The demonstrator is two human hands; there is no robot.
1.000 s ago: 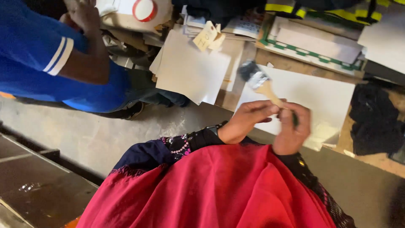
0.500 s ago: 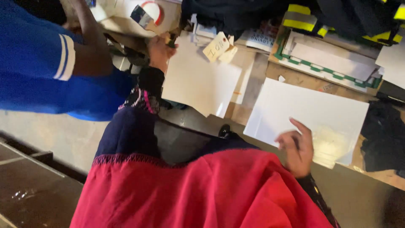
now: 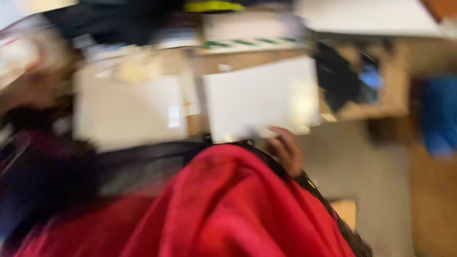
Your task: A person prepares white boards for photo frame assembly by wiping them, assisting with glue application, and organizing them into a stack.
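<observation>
At the far left the left hand (image 3: 35,88) is a brown blur stretched out beside a white sheet (image 3: 126,112); I cannot tell whether it grips anything. Right of that sheet lies a white board (image 3: 259,97), flat on the wooden table (image 3: 390,102). It looks light, thin and fairly stiff, likely to bend if lifted by one corner, so its near edge seems the best place to hold. The right hand (image 3: 285,150) rests at that near edge with fingers loosely curled and touching it, empty as far as the blur shows. Red cloth (image 3: 228,204) covers the lap below. A dark bundle (image 3: 338,76) crowds the board's right side, and something blue (image 3: 440,114) sits farther right.
</observation>
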